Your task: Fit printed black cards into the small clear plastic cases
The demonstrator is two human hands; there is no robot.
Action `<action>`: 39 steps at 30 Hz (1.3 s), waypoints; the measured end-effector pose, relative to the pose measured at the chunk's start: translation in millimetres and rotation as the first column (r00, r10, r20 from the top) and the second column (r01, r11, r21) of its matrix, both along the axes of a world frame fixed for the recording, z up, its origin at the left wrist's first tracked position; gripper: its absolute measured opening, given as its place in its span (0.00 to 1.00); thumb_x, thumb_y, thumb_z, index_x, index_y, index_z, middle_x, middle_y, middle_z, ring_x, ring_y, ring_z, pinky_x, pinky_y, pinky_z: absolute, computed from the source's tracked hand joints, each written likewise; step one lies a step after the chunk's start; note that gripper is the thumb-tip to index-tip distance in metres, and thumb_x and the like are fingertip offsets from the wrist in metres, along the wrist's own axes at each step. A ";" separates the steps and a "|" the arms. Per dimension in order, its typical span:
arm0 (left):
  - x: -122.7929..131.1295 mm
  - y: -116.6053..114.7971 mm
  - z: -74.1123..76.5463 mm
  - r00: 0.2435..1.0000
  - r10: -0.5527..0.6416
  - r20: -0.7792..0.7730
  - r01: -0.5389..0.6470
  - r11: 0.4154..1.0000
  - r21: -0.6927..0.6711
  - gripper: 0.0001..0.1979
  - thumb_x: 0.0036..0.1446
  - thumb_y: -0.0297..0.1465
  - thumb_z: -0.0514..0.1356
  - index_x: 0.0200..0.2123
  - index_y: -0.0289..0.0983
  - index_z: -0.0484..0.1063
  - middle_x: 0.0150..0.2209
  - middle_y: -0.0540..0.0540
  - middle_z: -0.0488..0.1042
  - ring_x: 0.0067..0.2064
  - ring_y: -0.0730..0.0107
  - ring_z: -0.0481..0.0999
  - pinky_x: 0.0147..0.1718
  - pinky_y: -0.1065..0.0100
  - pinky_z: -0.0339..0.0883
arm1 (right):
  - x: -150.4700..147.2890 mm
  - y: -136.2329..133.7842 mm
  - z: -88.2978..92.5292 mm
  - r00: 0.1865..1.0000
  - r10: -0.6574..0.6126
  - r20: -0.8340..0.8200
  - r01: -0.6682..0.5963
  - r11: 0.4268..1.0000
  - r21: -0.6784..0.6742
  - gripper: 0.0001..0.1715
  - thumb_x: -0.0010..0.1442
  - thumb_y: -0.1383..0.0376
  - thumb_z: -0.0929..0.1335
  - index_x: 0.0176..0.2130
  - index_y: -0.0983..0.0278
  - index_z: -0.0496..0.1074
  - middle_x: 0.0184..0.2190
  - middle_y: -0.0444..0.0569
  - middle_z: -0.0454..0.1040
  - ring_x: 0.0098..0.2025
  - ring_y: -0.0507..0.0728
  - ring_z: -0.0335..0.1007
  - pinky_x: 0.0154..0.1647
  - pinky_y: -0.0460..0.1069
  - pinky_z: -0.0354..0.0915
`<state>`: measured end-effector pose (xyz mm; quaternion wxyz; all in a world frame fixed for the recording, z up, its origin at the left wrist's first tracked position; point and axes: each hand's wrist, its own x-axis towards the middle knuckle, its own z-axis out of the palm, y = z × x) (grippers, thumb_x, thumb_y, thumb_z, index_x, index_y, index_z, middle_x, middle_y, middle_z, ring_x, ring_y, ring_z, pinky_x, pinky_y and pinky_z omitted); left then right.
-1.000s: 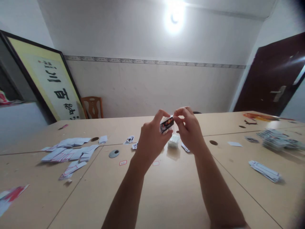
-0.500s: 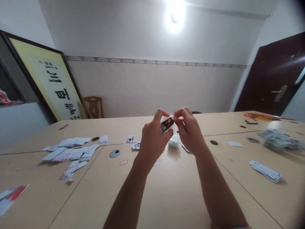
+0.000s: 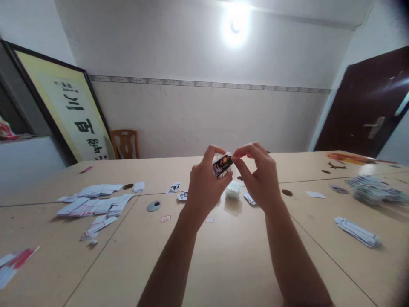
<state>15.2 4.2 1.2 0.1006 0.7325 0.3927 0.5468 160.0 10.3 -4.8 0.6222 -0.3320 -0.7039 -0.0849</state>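
Held up above the table is a small dark printed packet (image 3: 223,165) with orange and white marks and a pale edge. My left hand (image 3: 206,177) grips it between thumb and fingers at its left and lower sides. At its upper right corner, the thumb and forefinger of my right hand (image 3: 257,172) are pinched together on the edge. Beneath and between the hands, a clear stack (image 3: 233,190) stands on the table. Some small white-edged cards (image 3: 249,198) lie by my right wrist, and more picture cards (image 3: 182,196) lie left of my left hand.
White folded papers (image 3: 96,204) spread over the left of the table (image 3: 230,264). To the right are a paper bundle (image 3: 357,231), a pile of clear-wrapped packs (image 3: 372,189) and a white slip (image 3: 316,195). A grey cable-hole cover (image 3: 154,206) sits left of centre.
My right hand has shifted slightly right and its fingers have arched up, still at the packet's corner. The packet has tipped a little and moved slightly left in my left hand.
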 end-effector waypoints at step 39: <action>5.6 9.1 -4.8 0.993 -0.037 0.112 0.024 0.993 0.117 0.19 0.46 0.21 0.65 0.42 0.44 0.77 0.32 0.55 0.80 0.31 0.75 0.75 0.33 0.73 0.68 | -6.4 4.9 -3.9 0.969 -0.171 0.176 0.163 0.985 0.061 0.08 0.67 0.71 0.60 0.36 0.60 0.62 0.34 0.50 0.70 0.39 0.59 0.65 0.43 0.55 0.62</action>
